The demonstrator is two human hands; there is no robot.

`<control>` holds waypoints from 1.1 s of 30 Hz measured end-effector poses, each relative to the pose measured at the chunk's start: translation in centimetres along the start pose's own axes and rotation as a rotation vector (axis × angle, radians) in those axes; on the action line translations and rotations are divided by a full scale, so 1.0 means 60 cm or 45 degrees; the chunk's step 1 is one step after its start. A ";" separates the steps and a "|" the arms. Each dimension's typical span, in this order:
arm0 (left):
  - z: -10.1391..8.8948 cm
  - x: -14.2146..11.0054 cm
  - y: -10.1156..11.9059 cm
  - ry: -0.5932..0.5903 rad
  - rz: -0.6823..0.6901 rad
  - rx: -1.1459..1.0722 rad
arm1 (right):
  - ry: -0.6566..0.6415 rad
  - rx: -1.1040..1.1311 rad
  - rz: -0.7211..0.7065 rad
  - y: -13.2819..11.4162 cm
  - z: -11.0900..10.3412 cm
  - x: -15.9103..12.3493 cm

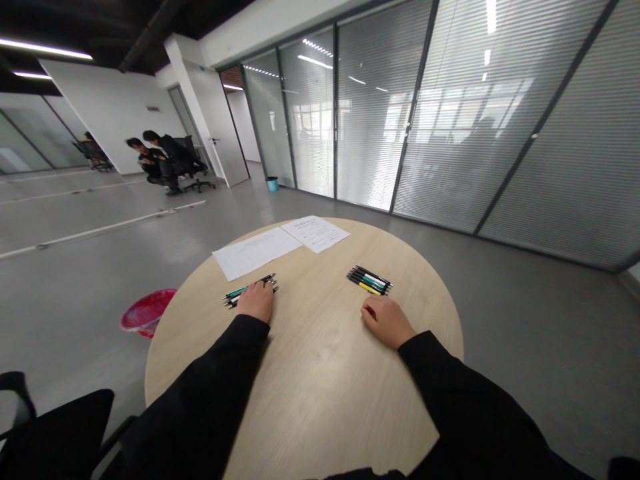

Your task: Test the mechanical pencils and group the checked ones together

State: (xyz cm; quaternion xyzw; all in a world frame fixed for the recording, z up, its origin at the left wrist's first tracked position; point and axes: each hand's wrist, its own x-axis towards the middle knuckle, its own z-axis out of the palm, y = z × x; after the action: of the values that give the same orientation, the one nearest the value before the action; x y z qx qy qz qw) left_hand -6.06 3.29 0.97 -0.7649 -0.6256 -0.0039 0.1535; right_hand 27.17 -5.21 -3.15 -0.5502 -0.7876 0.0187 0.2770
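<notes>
Black sleeves (465, 393) of my own two arms come nearest, from the lower edge of the frame. Behind everything, a glass wall (375, 120) with blinds fills the top and upper right. Round wooden table (325, 360) takes the centre and the lower middle. At its left, a red basket (147, 310) stands on the floor. Two paper sheets (257, 253) lie near the far edge of the table, upper centre. At centre right, my right hand (389, 320) rests on the table, its fingers folded into a loose fist. At centre left, my left hand (256, 301) lies palm down over the left pens (235, 295), which it partly covers; whether its fingers pinch any pen, I cannot tell. Just above my right hand, the right pens (369, 280) lie side by side, slanting. Closest to this hand is a yellow pen (369, 288).
</notes>
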 end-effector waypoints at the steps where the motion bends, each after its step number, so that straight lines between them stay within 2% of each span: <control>1: 0.000 0.000 0.000 -0.007 0.015 -0.005 | 0.002 0.007 -0.005 -0.001 0.000 0.000; 4: -0.005 0.000 0.004 0.001 0.092 -0.046 | 0.017 0.044 -0.009 -0.005 0.001 0.002; 8: -0.023 -0.009 0.025 0.050 0.306 -0.131 | 0.033 0.116 -0.007 -0.015 0.001 0.004; 12: -0.041 -0.026 0.062 0.152 0.539 -0.392 | 0.052 0.190 -0.038 -0.035 0.002 0.005; 17: -0.045 -0.043 0.096 0.233 0.755 -0.640 | 0.082 0.323 -0.062 -0.066 0.007 0.010; 25: -0.054 -0.058 0.112 0.395 0.767 -0.884 | 0.129 0.402 -0.184 -0.113 0.013 0.034; 29: -0.067 -0.070 0.117 0.375 0.671 -1.131 | 0.129 0.402 -0.215 -0.130 0.012 0.051; 33: -0.070 -0.071 0.117 0.325 0.481 -1.389 | 0.055 0.364 -0.204 -0.135 0.013 0.060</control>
State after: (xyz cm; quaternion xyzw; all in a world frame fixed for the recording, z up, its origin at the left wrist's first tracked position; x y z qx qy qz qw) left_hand 0.53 -3.01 2.48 -0.8250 -0.3626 -0.3897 -0.1900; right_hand 18.98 -5.03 0.38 -0.4407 -0.8122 0.0967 0.3699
